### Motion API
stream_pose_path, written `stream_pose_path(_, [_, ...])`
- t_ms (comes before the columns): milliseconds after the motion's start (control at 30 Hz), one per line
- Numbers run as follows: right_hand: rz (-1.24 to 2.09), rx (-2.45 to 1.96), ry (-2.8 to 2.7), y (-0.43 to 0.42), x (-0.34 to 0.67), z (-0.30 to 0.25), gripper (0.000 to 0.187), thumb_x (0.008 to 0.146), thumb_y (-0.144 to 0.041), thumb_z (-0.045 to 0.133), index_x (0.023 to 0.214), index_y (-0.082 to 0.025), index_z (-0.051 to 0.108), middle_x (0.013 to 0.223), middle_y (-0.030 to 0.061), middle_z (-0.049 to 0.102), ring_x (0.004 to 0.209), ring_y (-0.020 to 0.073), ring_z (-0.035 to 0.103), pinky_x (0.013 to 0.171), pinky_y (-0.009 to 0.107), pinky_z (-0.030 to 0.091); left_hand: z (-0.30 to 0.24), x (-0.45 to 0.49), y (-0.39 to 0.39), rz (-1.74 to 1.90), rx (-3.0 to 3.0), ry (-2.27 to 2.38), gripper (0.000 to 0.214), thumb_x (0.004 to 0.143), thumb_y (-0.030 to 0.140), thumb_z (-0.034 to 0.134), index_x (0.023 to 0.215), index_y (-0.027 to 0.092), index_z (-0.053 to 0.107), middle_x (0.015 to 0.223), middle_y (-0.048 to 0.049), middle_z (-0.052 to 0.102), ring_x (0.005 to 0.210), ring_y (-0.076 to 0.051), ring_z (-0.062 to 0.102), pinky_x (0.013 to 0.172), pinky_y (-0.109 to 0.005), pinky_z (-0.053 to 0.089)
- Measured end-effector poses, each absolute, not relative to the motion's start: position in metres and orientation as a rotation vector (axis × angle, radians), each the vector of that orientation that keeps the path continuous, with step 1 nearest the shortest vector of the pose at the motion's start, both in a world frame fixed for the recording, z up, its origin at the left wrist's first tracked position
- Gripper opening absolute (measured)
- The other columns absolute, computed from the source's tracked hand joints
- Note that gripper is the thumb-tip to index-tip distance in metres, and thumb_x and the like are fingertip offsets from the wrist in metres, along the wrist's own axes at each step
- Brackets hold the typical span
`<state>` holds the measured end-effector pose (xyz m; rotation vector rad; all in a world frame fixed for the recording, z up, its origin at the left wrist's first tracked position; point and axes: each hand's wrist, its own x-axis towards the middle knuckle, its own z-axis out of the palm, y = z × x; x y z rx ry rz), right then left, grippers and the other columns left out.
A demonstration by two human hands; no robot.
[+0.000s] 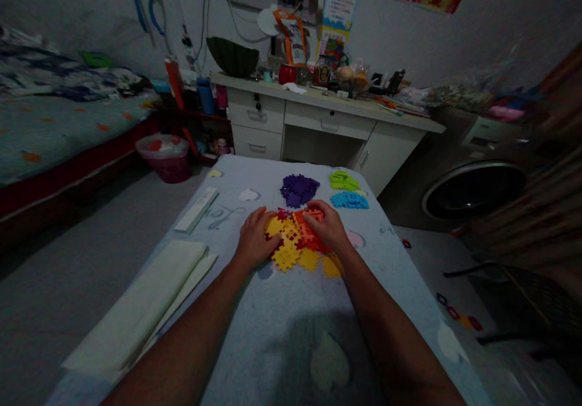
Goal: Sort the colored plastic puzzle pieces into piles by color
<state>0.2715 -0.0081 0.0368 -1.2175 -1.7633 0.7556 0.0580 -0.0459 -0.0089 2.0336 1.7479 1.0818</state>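
Note:
A pile of flat plastic interlocking tiles with notched edges lies on the cloth-covered table between my hands. My left hand [257, 239] curls around the left side of the yellow tiles [287, 249], thumb and fingers on either side of a yellow piece. My right hand [331, 229] grips an orange tile [310, 229] at the pile's right, thumb on top. Its other fingertips are partly hidden. Dark red tiles [285, 214] show behind the yellow ones. Deeper yellow tiles [333, 266] lie near my right wrist.
Beyond the hands lie heaps of purple tiles [299, 189], green tiles [344, 180] and blue tiles [350, 200]. At left are a long white box [197, 210] and a folded pale cloth [140, 303]. A cluttered white desk [259, 112] stands behind; a washing machine [473, 169] is right.

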Motion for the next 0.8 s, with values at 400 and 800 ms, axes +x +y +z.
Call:
stream_pose_path(400, [0.838, -0.816, -1.884, -0.024, 0.244, 0.056, 0.023, 0.091, -0.028, 0.048, 0.106, -0.022, 0.063, 0.115, 0.0062, 0.065, 0.113, 0.0201, 0.058, 0.103, 0.037, 0.043, -0.002, 0.053, -0.049, 1.454, 1.889, 1.673, 0.049, 0.091, 0.046, 0.048, 0.132, 0.020, 0.052, 0.137, -0.0135, 0.052, 0.131, -0.030, 0.046, 0.112, -0.053, 0.033])
stream_pose_path(800, [0.282, -2.196, -1.372, 0.088, 0.383, 0.037, 0.079, 0.071, -0.062, 0.067, 0.133, -0.015, 0.050, 0.139, 0.0239, 0.048, 0.132, 0.0423, 0.041, 0.107, 0.057, 0.032, 0.004, 0.064, -0.059, 1.018, 2.478, 1.460, 0.048, 0.075, 0.053, 0.069, 0.113, 0.025, 0.065, 0.135, -0.0107, 0.057, 0.139, -0.038, 0.033, 0.114, -0.061, 0.019])
